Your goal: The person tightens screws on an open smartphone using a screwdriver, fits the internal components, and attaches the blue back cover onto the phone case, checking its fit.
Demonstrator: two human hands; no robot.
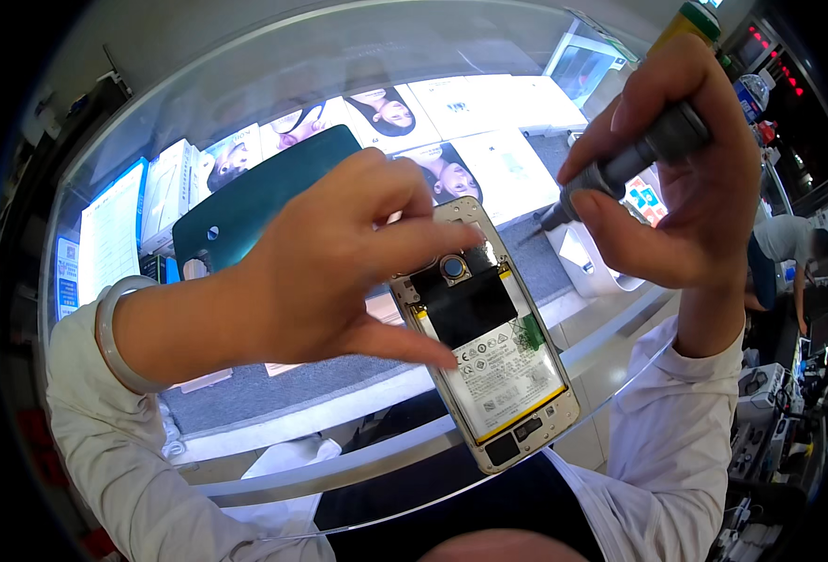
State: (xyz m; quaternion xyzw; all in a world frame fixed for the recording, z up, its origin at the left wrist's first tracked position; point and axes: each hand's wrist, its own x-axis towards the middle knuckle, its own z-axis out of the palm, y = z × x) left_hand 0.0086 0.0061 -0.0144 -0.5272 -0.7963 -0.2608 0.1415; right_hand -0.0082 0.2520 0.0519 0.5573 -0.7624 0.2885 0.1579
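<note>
head view: right hand (712, 201) grips grey tool (631, 161), left hand (348, 253) wide over opened phone (507, 375).

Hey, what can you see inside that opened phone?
A white battery, a black sheet and a round camera show inside the phone. The left hand hides part of its upper end; anything beneath the battery or sheet is covered.

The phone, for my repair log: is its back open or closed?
Open: the phone lies with its white battery and round camera exposed to view.
</note>
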